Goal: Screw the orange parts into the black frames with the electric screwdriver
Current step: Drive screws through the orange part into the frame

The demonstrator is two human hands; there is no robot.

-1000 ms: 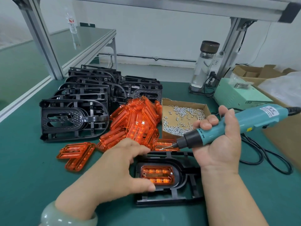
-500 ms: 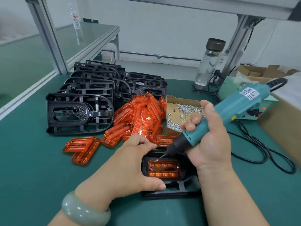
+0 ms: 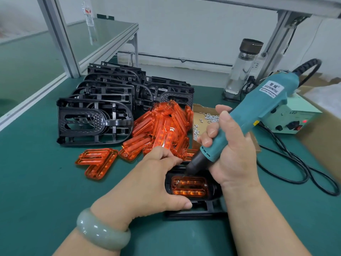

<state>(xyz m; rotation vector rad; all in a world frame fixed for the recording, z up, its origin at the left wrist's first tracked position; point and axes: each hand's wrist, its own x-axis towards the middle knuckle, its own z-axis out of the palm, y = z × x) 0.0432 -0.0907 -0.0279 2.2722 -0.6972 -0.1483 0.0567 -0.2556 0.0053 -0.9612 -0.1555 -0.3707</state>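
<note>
Frame stack [image 3: 96, 119] left of parts pile [image 3: 166, 126], screw box [image 3: 203, 107] right.

1. The orange part [image 3: 189, 186] under my screwdriver [image 3: 258, 115] is see-through tinted plastic, glossy and smooth. So are those in the pile [image 3: 166, 126].
2. The frame [image 3: 199, 212] is black plastic with a dull sheen.
3. My screwdriver has a matt teal plastic body, a white paper label [image 3: 270, 88] and a black nose.
4. The screws [image 3: 210, 118] are bright metal, and their box [image 3: 199, 109] is brown, matt cardboard.
5. The table mat [image 3: 36, 191] is green, smooth and matt.
6. My bracelet [image 3: 102, 231] is pale green, polished and glossy.
</note>
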